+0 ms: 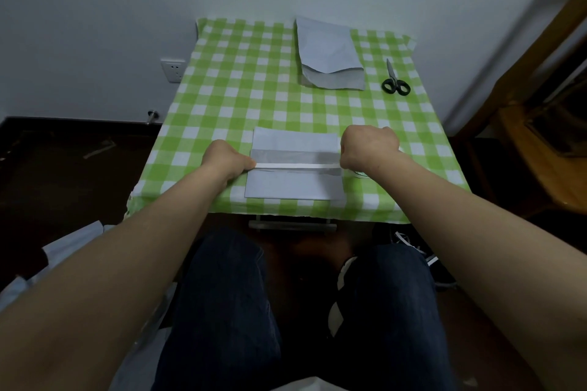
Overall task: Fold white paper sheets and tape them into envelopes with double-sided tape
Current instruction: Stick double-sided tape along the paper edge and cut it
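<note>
Head view: your left hand (227, 159) pinches the left end of the white tape strip (295, 165) between curled thumb and fingers, and the strip runs straight across the middle of the folded white sheet (295, 188), which lies flat near the front edge of the green checked tablecloth (241, 89). Your right hand (370, 146) is balled in a fist at the strip's right end, just off the sheet's right edge, fingers hidden under it, so cannot tell what they grip. 1 stack of white paper (330, 54) sits at the far edge, with 1 pair of scissors (394, 79) just right of it.
</note>
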`<act>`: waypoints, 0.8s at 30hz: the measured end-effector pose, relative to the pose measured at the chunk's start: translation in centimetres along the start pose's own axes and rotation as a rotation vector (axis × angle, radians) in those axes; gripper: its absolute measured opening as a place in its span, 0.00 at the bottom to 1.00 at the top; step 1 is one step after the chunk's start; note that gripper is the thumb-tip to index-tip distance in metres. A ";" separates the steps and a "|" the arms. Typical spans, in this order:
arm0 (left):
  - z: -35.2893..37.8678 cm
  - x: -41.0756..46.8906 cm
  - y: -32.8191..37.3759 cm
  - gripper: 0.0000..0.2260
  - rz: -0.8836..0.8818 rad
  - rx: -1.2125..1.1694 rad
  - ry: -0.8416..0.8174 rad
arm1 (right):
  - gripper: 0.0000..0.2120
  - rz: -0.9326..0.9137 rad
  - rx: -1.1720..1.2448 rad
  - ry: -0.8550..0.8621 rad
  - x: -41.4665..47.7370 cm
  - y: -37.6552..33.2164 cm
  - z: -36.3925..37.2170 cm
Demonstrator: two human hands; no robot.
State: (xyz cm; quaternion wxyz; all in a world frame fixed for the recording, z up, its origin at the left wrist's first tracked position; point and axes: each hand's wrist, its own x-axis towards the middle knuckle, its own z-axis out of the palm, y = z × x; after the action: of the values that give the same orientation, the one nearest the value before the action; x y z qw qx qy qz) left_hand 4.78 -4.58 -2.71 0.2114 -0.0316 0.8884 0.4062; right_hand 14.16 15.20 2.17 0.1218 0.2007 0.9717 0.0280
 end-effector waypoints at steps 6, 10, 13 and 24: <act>0.2 0.1 0.0 0.10 0.005 0.026 0.021 | 0.12 -0.010 0.003 0.002 0.0 -0.1 0.1; 0.4 0.1 0.1 0.11 0.006 0.042 0.028 | 0.12 -0.012 -0.004 0.009 0.0 -0.2 0.1; 0.4 0.2 0.1 0.09 0.013 0.061 0.027 | 0.12 -0.017 -0.017 0.022 -0.1 -0.3 0.2; 0.4 0.2 0.2 0.10 0.015 0.110 0.023 | 0.12 -0.020 -0.052 0.043 0.3 -0.6 0.7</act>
State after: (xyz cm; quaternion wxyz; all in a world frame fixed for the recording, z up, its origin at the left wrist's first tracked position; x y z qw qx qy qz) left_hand 4.69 -4.09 -2.89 0.1995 -0.0180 0.9120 0.3580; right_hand 13.82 14.80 1.41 0.1063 0.1869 0.9750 0.0564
